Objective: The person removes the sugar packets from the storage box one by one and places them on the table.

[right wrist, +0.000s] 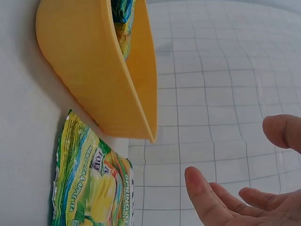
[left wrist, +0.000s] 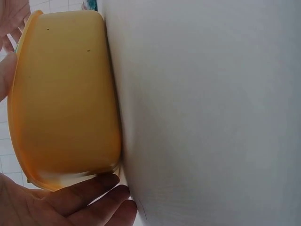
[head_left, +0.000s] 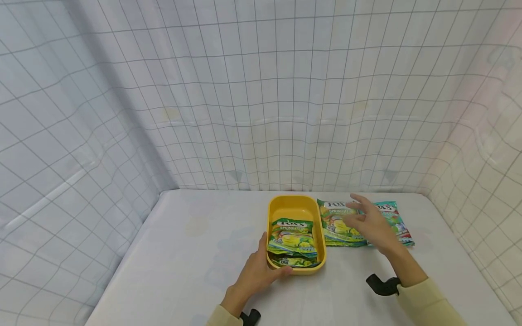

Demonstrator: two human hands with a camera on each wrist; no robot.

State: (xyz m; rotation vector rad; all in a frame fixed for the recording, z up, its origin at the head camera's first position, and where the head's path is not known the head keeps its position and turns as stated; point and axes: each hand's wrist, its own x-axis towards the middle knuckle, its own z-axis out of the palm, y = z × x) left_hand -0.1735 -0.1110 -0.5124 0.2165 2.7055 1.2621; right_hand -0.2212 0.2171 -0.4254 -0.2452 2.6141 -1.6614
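Nearest the person, the left hand (head_left: 254, 274) rests against the near-left corner of the yellow tray (head_left: 296, 209), thumb up the left wall and fingers (left wrist: 89, 190) curled round the near rim; the left wrist view shows them touching the tray's underside edge where it meets the tabletop (head_left: 191, 253). The hold is light, so a nudge could slide the tray toward 12 o'clock or tip its near edge up.

Inside the tray lie green candy packets (head_left: 292, 237), stacked at the near end with the far end bare. The pile sits close to the rim, so another packet dropped on top may well slip over the near wall.

At 3 o'clock of the tray, the right hand (head_left: 371, 224) hovers over a green packet (head_left: 340, 224) flat on the tabletop, fingers (right wrist: 207, 197) spread and relaxed, gripping nothing. This packet touches or overlaps a teal packet (head_left: 397, 222) farther right; I cannot tell which. A careless pinch might drag both together, or the glossy film could slide out of the fingers.
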